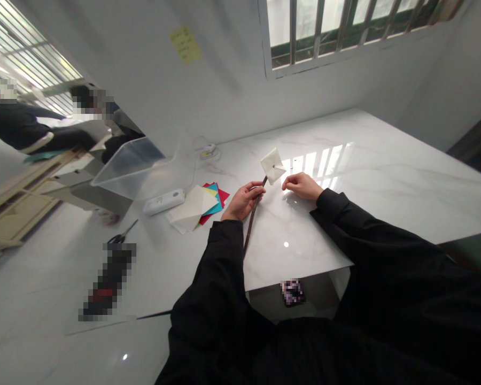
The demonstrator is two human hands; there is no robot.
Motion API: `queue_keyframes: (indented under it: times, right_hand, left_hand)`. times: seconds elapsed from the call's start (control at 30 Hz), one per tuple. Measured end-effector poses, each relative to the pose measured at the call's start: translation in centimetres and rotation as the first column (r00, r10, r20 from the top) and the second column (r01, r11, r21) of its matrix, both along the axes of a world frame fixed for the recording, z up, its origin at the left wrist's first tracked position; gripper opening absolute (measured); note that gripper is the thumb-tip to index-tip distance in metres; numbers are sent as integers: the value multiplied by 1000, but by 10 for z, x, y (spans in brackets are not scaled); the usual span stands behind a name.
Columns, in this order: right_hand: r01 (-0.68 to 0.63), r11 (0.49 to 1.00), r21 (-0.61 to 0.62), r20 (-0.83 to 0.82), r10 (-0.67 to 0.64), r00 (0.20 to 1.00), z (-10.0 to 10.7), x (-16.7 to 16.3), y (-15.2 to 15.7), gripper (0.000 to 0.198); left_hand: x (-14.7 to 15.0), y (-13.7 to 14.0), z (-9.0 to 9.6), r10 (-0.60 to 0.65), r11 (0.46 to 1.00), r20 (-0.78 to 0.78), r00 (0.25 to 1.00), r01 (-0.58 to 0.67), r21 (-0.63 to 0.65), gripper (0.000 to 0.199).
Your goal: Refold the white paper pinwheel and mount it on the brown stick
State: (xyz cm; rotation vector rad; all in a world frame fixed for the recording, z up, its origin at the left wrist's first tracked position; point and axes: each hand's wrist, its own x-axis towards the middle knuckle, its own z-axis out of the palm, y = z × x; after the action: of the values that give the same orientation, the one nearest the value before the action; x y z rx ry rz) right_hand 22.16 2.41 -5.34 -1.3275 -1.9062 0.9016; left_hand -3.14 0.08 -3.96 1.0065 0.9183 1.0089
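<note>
My left hand (245,200) is closed around a thin dark stick (250,227) that slants up from the table's front edge. At the stick's upper end sits a cream paper pinwheel (273,166) with folded blades and a small dark dot at its middle. My right hand (302,186) is just right of the pinwheel, apart from it, with its fingers curled and thumb and forefinger close together. Whether something small is in that pinch I cannot make out. Left of my left hand lies a pile of coloured paper sheets (194,207), cream, yellow, blue and red.
Beside the paper lies a white oblong device (164,202), with a clear plastic bin (140,168) behind it. Scissors (122,234) are farther left on the white marbled table (385,176). A cable (208,152) rests by the wall. Two people sit at the far left.
</note>
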Motion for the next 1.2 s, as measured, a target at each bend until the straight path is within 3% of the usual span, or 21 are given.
queue_keyframes:
  times: [0.8,0.93,1.0,1.1,1.2]
  right_hand:
    - [5,1000,4,-3,-5,1000,2,-1,-1,28]
    - [93,994,57,0,-93,996,1,-1,-2,27]
    - [188,979,76,-36,-186,982,0,-1,-2,34]
    - [308,949,66,-125,-298,946,-1,2,-1,61]
    - [327,943,58,-141,-317,938,1,3,0,74]
  left_hand:
    - [1,-1,1,-6,1000,-12,1000,7,23,50]
    - [0,-2,2,2,1000,-19,1000,-1,23,49]
    - [0,-2,3,2,1000,-19,1000,-1,18,49]
    - [0,-2,4,-1,1000,-18,1000,2,13,48]
    - [0,-2,3,-3,1000,-16,1000,3,13,49]
